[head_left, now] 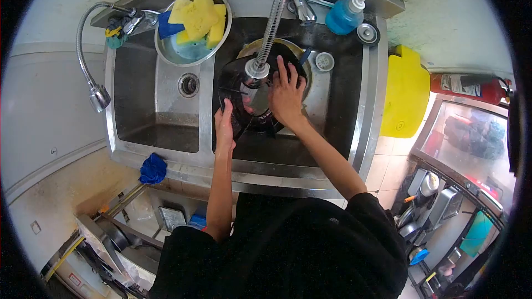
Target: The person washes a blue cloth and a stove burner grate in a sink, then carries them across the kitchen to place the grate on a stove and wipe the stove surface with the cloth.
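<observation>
A wet, glossy black piece [230,80], roundish with a gap in its middle, is tilted in the right sink basin [332,116]; its exact kind I cannot tell. My left hand [224,127] is closed on its left edge, thumb on the near side. Fingers stretched and slightly apart, my right hand [286,97] lies flat against its right side. Right above it hangs the spray head [256,71] of a coiled tap hose [276,14], with water below the nozzle. Behind the black piece, the rim of a round pan [308,77] shows, partly hidden.
Yellow sponges [199,16] fill a metal bowl [225,33] over the left basin [133,99]. A second spray tap [100,98] hangs at left. At the back right stands a blue soap bottle [341,17]. A strainer [325,61] lies in the right basin; a blue cloth [153,169] hangs in front.
</observation>
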Tool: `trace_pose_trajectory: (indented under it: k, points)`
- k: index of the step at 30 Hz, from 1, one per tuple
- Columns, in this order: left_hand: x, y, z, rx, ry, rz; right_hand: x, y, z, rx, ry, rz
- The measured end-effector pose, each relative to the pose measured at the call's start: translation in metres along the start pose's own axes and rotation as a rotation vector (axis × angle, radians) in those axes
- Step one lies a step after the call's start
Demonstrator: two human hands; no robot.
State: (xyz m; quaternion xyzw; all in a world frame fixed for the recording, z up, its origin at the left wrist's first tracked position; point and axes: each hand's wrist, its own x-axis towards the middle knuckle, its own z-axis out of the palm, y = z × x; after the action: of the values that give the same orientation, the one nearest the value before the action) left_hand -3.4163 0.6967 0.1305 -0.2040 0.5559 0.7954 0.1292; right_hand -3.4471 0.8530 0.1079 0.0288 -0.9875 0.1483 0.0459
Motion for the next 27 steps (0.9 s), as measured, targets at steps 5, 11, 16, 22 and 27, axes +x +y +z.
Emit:
trace_pose_trajectory:
  k: [5,11,16,22,27]
  points:
    - [0.002,-0.004,-0.006,-0.112,-0.084,-0.068,-0.002,-0.008,-0.003,0.181,0.012,-0.007]
    - [0.007,-0.014,-0.012,-0.012,-0.030,-0.043,0.006,0.007,0.008,-0.030,-0.034,-0.172]
    - [-0.001,-0.008,0.001,0.002,-0.042,-0.085,0.005,0.010,0.027,-0.155,0.073,-0.112]
    - [0.002,-0.008,0.007,-0.012,0.010,-0.064,0.007,0.011,0.017,0.072,-0.034,-0.053]
    - [0.013,-0.016,0.009,0.015,0.113,-0.054,0.010,0.015,0.005,0.216,-0.203,0.046]
